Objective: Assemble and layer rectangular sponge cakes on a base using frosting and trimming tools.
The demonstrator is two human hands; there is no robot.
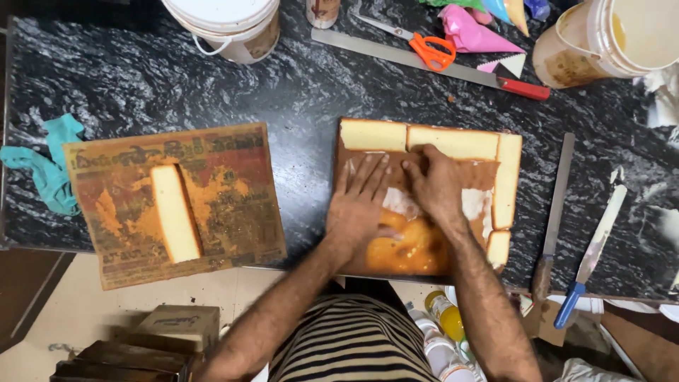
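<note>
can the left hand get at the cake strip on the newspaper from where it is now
Probably yes: the left hand lies flat on the brown board, and only bare counter separates it from the cake strip on the newspaper.

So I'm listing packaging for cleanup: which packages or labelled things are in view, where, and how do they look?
White bucket: top centre, tan label.
Tipped bucket: top right, cream, brownish label.
Printed sheet: left counter, rectangular, orange-brown.
Yellow-capped bottles: below counter edge, near right hand.
</note>
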